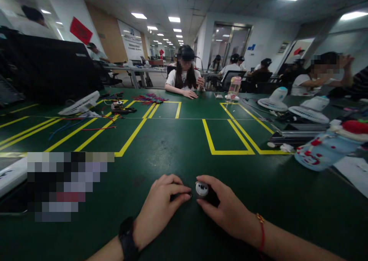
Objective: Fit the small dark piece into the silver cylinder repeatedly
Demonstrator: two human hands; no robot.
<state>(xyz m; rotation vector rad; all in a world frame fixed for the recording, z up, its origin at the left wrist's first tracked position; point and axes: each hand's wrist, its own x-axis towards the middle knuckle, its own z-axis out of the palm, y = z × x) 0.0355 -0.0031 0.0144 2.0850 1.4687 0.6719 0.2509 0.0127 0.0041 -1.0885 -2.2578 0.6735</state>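
Observation:
Near the front of the green table (161, 138), my right hand (230, 203) has thumb and fingers curled round a small silver cylinder (201, 189). Its round end faces up and shows dark holes, much like a small motor. Just to the left, my left hand (163, 197) is pinched, thumb against fingertips. A tiny dark thing (190, 194) shows at those fingertips, too small to name. A narrow gap separates the two hands.
Yellow tape (232, 152) marks the tabletop. Left lie a white fan (80, 104), loose wires (99, 128) and a pixelated area. Right stand a blue bottle (319, 151), white fans (309, 111) and dark metal bars (301, 132). A person (185, 77) sits opposite.

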